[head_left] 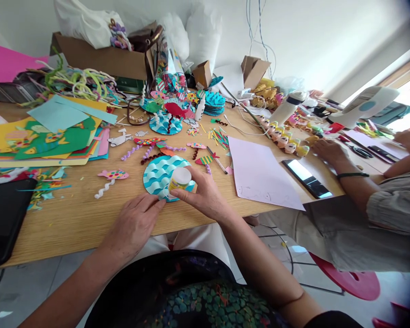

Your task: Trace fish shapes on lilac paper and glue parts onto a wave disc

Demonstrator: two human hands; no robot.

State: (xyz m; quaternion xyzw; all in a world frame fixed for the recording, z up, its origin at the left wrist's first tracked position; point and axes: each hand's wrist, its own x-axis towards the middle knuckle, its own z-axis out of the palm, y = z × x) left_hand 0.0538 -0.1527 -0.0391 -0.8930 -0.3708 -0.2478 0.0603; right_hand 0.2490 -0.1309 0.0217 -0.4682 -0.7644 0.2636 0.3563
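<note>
A round blue disc with wavy pale strips (157, 175) lies flat near the table's front edge. My right hand (205, 193) is wrapped round a small jar with a white lid (181, 176), held over the disc's right part. At the disc's lower edge rest the fingertips of my left hand (136, 223), pressed together; whether they pinch anything is hidden. Left of the disc is a pink spotted paper fish (113, 175) on a white twisted stem. Several more paper fish on twisted stems lie just behind the disc, among them a green striped one (205, 160).
A lilac sheet (259, 173) and a phone (307, 178) lie to the right, near another person's hand (331, 152). Coloured paper (58, 118) and a black tablet (7, 218) are at the left. A finished-looking blue disc with fish (166, 125) stands behind.
</note>
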